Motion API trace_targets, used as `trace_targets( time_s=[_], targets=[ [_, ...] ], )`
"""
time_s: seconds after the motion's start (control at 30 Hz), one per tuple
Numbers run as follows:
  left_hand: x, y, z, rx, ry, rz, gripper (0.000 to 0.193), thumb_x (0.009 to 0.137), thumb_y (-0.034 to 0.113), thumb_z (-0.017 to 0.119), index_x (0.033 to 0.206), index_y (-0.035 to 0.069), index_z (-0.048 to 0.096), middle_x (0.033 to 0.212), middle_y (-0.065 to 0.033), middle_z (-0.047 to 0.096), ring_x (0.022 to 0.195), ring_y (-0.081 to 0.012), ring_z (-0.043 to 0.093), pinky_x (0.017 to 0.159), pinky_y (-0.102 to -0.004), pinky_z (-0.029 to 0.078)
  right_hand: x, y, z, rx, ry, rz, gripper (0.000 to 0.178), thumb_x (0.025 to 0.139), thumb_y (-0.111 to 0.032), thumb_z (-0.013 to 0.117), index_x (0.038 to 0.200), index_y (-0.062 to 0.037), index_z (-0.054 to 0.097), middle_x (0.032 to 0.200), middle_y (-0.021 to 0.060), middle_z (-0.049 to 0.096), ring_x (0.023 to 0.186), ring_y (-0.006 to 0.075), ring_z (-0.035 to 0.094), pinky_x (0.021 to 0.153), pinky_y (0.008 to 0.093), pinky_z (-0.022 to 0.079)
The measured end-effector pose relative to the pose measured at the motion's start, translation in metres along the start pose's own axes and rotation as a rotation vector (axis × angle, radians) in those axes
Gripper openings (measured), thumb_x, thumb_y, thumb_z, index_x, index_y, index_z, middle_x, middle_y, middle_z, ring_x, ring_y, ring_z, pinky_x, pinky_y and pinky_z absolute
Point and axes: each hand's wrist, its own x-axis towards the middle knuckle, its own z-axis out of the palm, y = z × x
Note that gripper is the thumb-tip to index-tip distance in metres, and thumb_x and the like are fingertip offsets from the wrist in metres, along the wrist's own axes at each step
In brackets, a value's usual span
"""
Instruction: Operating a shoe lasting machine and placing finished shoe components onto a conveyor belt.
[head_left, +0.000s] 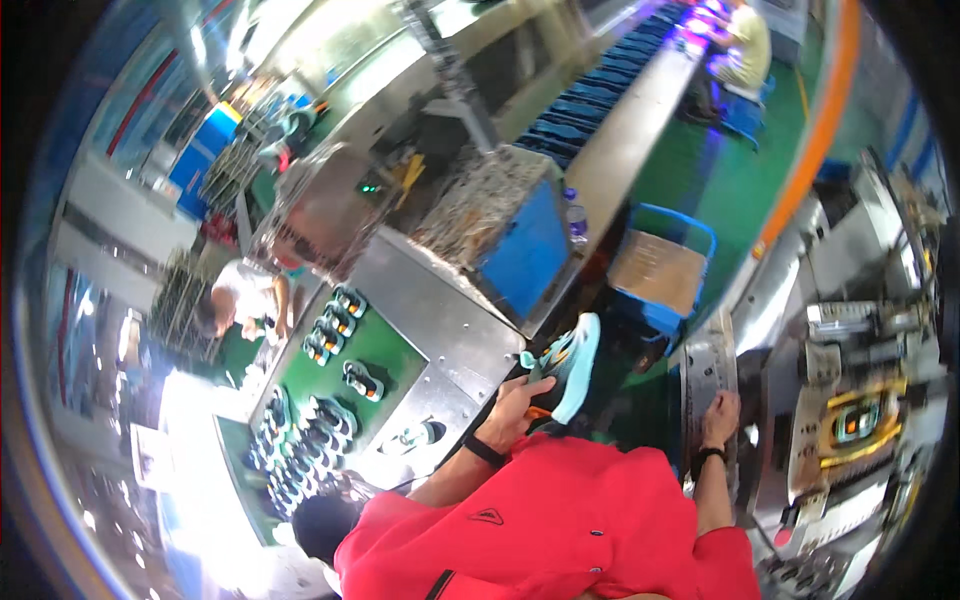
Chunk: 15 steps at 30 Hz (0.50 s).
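A black sports shoe with a thick pale mint sole and orange accents (574, 378) is tilted up in front of my red shirt. My left hand (513, 412) is closed around it, fingers across the dark upper. Off to the right, my right hand (720, 418) is curled at the metal rail (708, 375) of a machine; what its fingers hold, if anything, is too small to make out. Beyond that hand, inside the machine (820, 365), another shoe (856, 424) sits between yellow-edged parts.
At left, a green work surface (390, 345) with a metal border (455, 385) carries several similar shoes (310, 440). A blue chair (660, 270) stands ahead, beside a long conveyor (625, 130). An orange pipe (815, 140) curves at right. Other people sit farther off.
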Motion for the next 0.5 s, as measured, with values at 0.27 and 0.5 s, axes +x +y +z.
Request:
trace_targets(
  time_s=[0.27,0.5],
  targets=[
    [0.064,0.01,-0.202,-0.234,0.491,0.165,0.02,0.077,0.001,0.076,0.094,-0.003,0.066,0.087,-0.0135,0.067,0.079,-0.0245,0.068,0.067,-0.0412,0.057,0.126,-0.141,-0.029,0.151,0.059,-0.14,0.021,0.082,0.001,0.062,0.103,-0.0014,0.062,0.088,0.0126,0.058,0.079,0.0253,0.057,0.071,0.0352,0.046],
    [0.116,0.06,-0.39,-0.277,0.873,0.37,0.026,0.071,-0.001,0.07,0.095,-0.008,0.064,0.087,-0.0143,0.067,0.07,-0.0272,0.066,0.06,-0.0415,0.055,0.266,-0.494,-0.025,0.313,-0.015,-0.927,0.026,0.083,0.004,0.064,0.109,-0.0013,0.063,0.106,0.0125,0.065,0.092,0.025,0.063,0.075,0.0317,0.05]
  ],
)
